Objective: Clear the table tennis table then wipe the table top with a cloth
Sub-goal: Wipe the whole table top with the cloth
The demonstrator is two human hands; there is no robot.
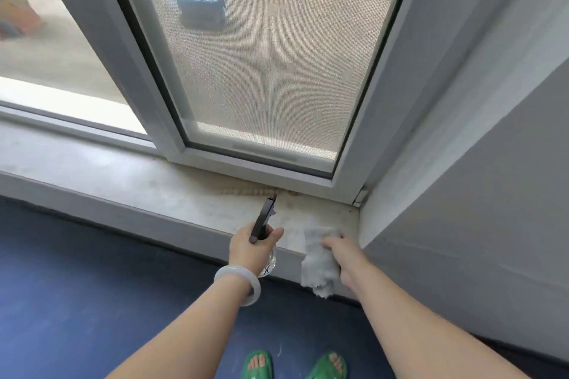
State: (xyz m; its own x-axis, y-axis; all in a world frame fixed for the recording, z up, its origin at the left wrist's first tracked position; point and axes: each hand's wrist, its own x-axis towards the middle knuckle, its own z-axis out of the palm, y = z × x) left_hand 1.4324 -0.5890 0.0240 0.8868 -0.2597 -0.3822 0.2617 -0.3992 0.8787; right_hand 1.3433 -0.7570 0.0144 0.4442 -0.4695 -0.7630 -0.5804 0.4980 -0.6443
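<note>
The person stands at a pale stone window sill (129, 181), both arms reaching forward from the bottom of the view. The left hand (251, 248) is wrapped around the neck of a clear spray bottle (264, 237), fingers closed on it and thumb lying along the right side; the dark trigger head points toward 12 o'clock, tipped up over the sill, while the transparent body hangs below the palm at the sill's front edge. A pale jade-like bangle (238, 284) sits on the left wrist.

At 3 o'clock from the bottle, just beside it, the right hand (338, 252) presses down on a white cloth (318, 258), fingers spread flat over the top of it rather than pinching it. The cloth lies on the near right corner of the sill and drapes over the front edge, its ragged lower end hanging toward 6 o'clock.

Beyond the sill, at 12 o'clock, is a white-framed window with a mesh screen (261, 55), and a gravel yard shows through it. A grey wall (477, 194) closes the right side. Below, at 6 o'clock, two green slippers (295, 364) stand on a dark blue floor (77, 286).
</note>
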